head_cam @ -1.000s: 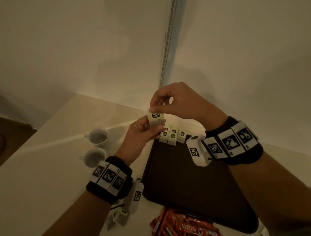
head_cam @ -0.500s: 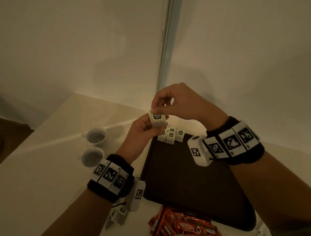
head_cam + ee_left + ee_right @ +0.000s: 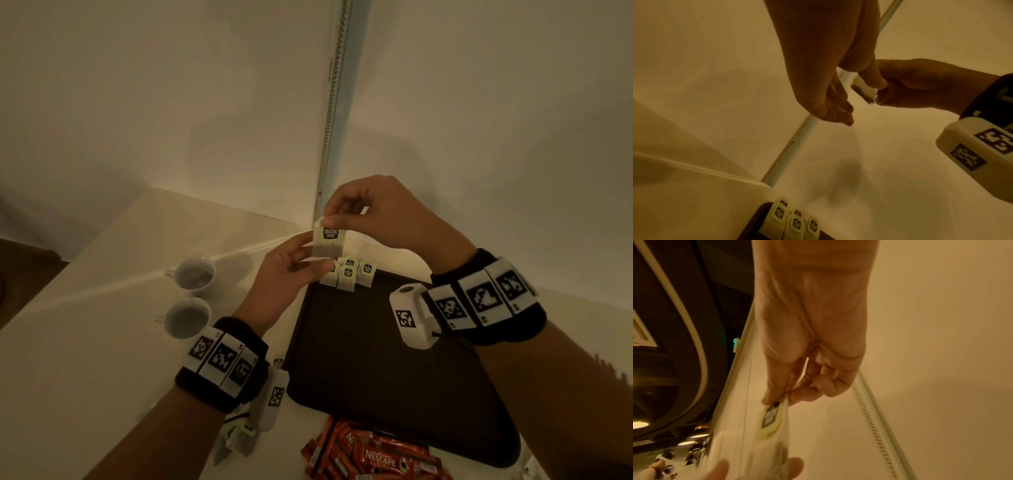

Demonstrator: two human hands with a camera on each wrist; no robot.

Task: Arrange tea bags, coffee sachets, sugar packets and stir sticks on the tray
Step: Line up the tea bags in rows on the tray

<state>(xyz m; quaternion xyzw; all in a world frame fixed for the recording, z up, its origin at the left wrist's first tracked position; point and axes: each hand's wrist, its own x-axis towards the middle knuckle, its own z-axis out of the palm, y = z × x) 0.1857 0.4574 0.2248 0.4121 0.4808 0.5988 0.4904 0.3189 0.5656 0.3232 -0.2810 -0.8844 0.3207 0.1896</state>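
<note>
Both hands hold one white tea bag (image 3: pixel 329 240) with a dark label in the air above the far left corner of the dark tray (image 3: pixel 383 370). My right hand (image 3: pixel 337 219) pinches its top edge between thumb and forefinger. My left hand (image 3: pixel 310 255) pinches its lower left side. The same tea bag (image 3: pixel 769 421) shows under the right thumb in the right wrist view, and the tea bag (image 3: pixel 865 91) sits between both hands in the left wrist view. Several tea bags (image 3: pixel 349 277) stand in a cluster at the tray's far corner.
Two white cups (image 3: pixel 191 294) stand on the pale table left of the tray. Red coffee sachets (image 3: pixel 370 455) lie in a pile at the tray's near edge. More tea bags (image 3: pixel 236 435) lie under my left wrist. Walls meet in a corner just behind the tray.
The tea bag has stayed pinched by both hands. It sits slightly higher and more upright, with its label facing me.
</note>
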